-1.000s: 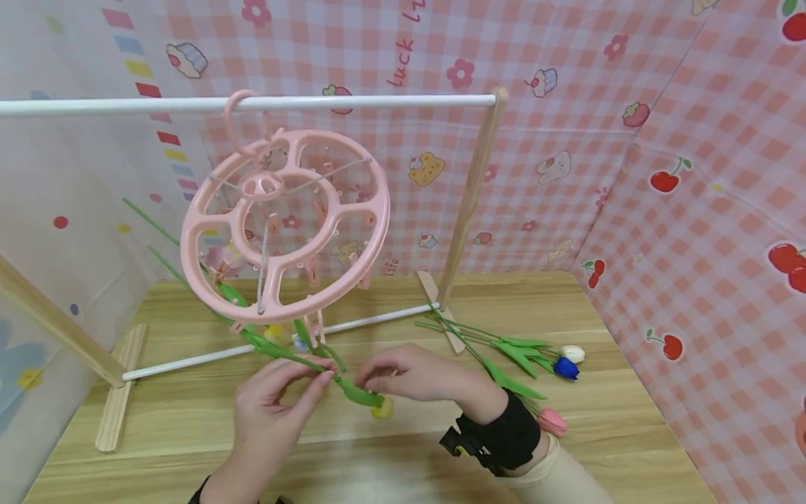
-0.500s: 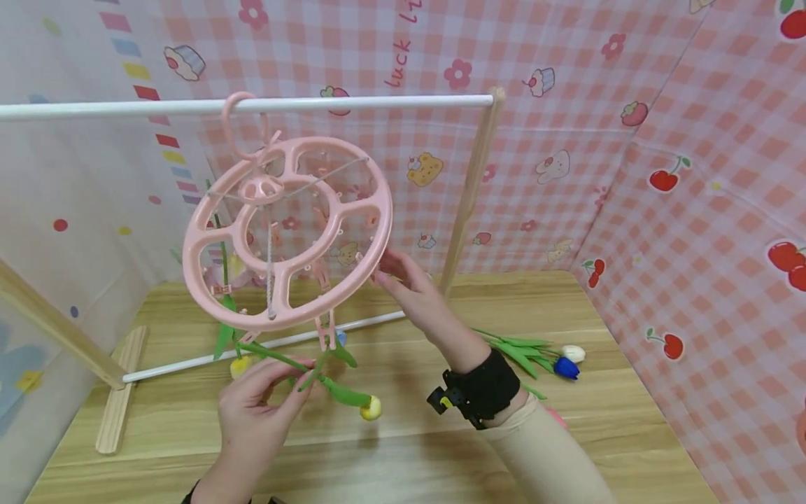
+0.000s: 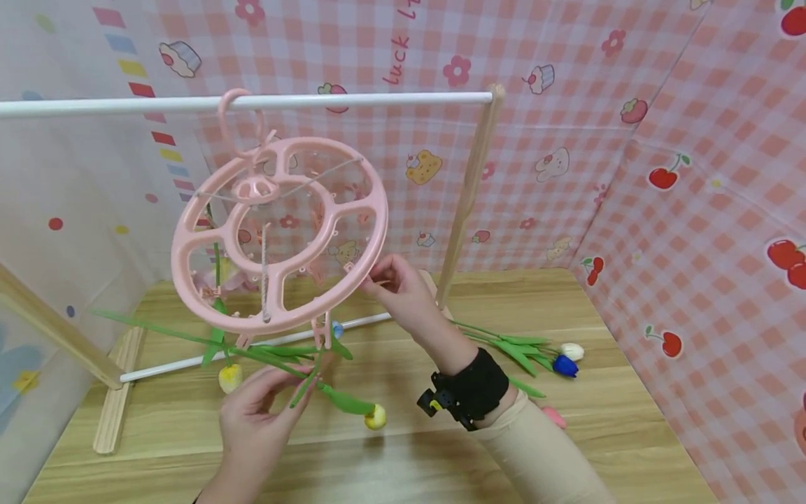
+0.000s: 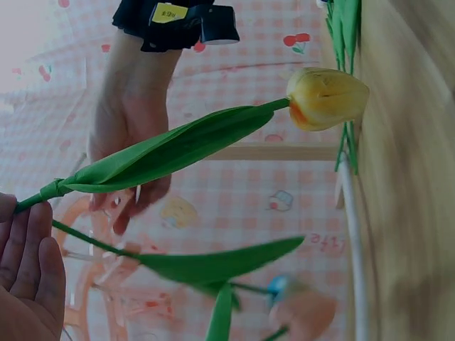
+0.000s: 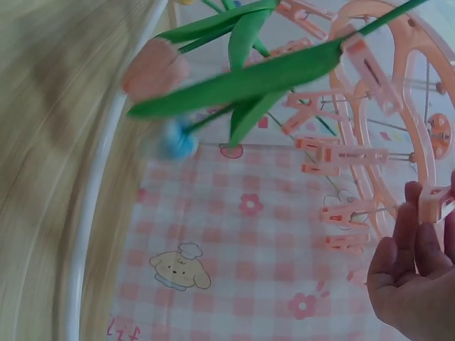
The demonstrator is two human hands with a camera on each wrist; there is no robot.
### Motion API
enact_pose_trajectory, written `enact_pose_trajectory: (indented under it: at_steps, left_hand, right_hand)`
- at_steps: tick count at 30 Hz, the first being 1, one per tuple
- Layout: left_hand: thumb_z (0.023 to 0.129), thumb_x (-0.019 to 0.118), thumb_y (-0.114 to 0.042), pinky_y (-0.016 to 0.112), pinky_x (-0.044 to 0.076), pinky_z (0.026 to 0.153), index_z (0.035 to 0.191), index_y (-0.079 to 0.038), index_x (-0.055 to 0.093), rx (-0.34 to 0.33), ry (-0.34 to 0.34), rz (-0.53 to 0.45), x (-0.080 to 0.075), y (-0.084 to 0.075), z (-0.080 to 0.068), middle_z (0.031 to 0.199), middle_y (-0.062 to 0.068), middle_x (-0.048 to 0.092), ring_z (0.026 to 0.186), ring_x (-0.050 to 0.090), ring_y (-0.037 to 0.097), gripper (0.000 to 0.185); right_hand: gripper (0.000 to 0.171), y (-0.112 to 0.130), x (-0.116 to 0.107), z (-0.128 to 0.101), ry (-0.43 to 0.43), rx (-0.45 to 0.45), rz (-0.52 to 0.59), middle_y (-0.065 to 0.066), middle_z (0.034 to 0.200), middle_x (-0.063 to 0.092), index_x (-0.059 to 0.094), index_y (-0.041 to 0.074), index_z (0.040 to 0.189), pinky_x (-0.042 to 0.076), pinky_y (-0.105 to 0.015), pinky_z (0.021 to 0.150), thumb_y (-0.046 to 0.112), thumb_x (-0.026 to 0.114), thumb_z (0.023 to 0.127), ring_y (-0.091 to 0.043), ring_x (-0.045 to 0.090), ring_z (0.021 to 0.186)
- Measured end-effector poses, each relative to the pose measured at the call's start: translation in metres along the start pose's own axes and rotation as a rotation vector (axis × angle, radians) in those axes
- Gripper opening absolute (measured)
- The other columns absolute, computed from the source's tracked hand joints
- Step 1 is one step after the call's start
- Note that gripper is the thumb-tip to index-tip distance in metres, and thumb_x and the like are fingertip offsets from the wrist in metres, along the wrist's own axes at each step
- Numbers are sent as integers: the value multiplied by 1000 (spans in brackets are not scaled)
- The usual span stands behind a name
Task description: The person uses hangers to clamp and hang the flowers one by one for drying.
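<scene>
Head view: left hand (image 3: 260, 406) pinches a yellow tulip (image 3: 346, 402).

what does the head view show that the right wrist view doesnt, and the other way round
Only the head view shows the left hand pinching a yellow tulip by its stem, the white top rail, and the dark blue tulip on the tabletop.

Only the right wrist view clearly shows the pink clip held by the right hand.

Both show the right hand, the pink hanger, the pale blue flower and the white lower bar.
</scene>
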State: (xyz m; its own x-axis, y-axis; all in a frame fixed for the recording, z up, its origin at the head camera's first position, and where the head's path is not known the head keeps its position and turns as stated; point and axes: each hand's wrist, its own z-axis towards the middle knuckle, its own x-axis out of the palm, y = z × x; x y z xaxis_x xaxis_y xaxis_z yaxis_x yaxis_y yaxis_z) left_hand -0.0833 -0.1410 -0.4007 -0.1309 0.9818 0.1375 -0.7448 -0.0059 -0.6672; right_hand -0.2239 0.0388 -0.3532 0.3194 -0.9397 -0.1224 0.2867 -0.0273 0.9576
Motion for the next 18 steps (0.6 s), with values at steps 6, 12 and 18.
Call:
enact_pose_trajectory:
  at_steps: [6,12,18]
  left_hand:
    - [71,60,29,18,57,76,85,16,64,-61,-72,-7,-4,5,-8,91,4,73,81,69,9,20]
    - [75,65,21,16,57,69,84,16,63,-242,-178,70,-2,15,-19,81,-5,72,71,67,5,11]
    - [76,71,10,18,57,72,81,5,67,-353,-137,243,5,23,-31,81,-13,71,75,68,2,8]
  right_hand:
    - [37,-6,-1,-4,44,-18,-54,-19,101,62,50,0,118,48,-20,70,2,67,85,-11,56,79]
    - [40,-6,-1,-12,72,31,-117,-18,108,61,57,1,125,47,-18,66,6,67,87,-10,54,80]
    - [35,0,2,-17,98,-24,-107,-18,108,62,59,-1,119,51,-25,79,4,67,86,-12,57,85]
